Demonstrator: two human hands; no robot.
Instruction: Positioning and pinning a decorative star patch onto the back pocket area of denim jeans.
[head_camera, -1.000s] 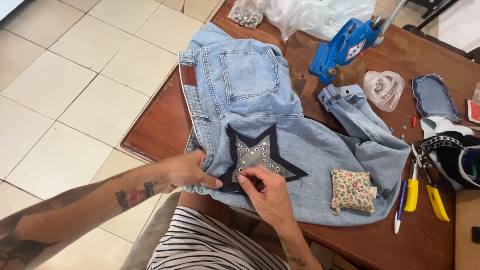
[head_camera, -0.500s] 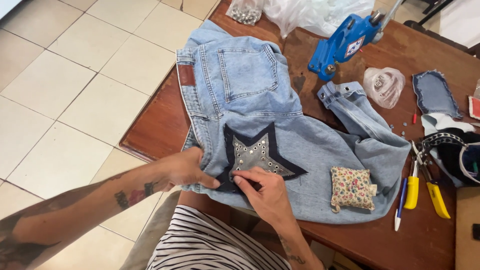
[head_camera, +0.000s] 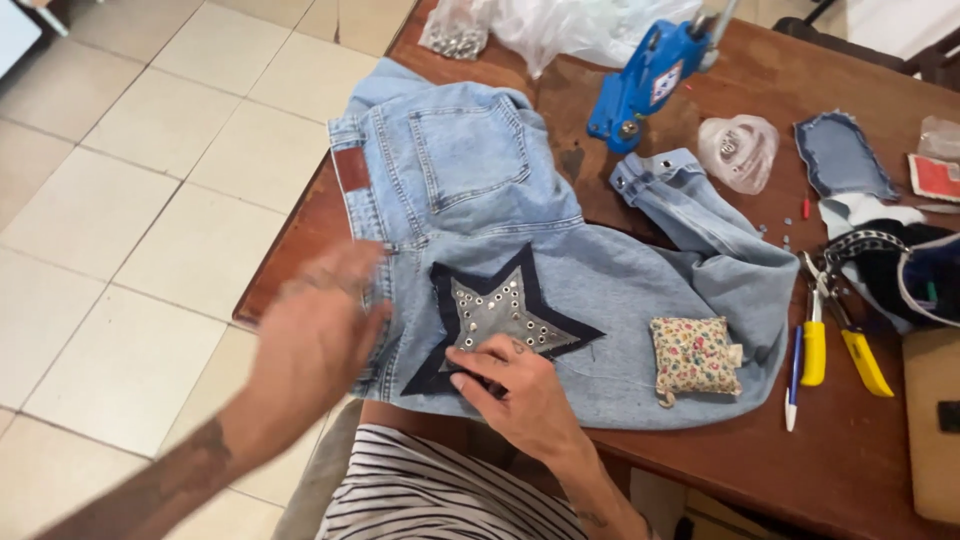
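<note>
Light blue jeans (head_camera: 470, 180) lie spread on a brown wooden table (head_camera: 880, 450). On one leg sits a dark navy star patch (head_camera: 500, 315) with a grey studded centre. My right hand (head_camera: 515, 390) presses flat on the star's lower part with its fingers spread. My left hand (head_camera: 320, 325) is blurred, lifted off the cloth at the jeans' left edge, fingers apart and holding nothing.
A floral pincushion (head_camera: 693, 355) lies on the jeans to the right. Yellow-handled pliers (head_camera: 840, 340) and a pen (head_camera: 793, 385) lie beside it. A blue press tool (head_camera: 648, 80), plastic bags (head_camera: 590, 25), a denim scrap (head_camera: 842, 155) and a dark bag (head_camera: 900, 270) crowd the far side.
My left hand has let go of the jeans' edge and risen off the cloth, now blurred with motion. My right hand stays on the star patch.
</note>
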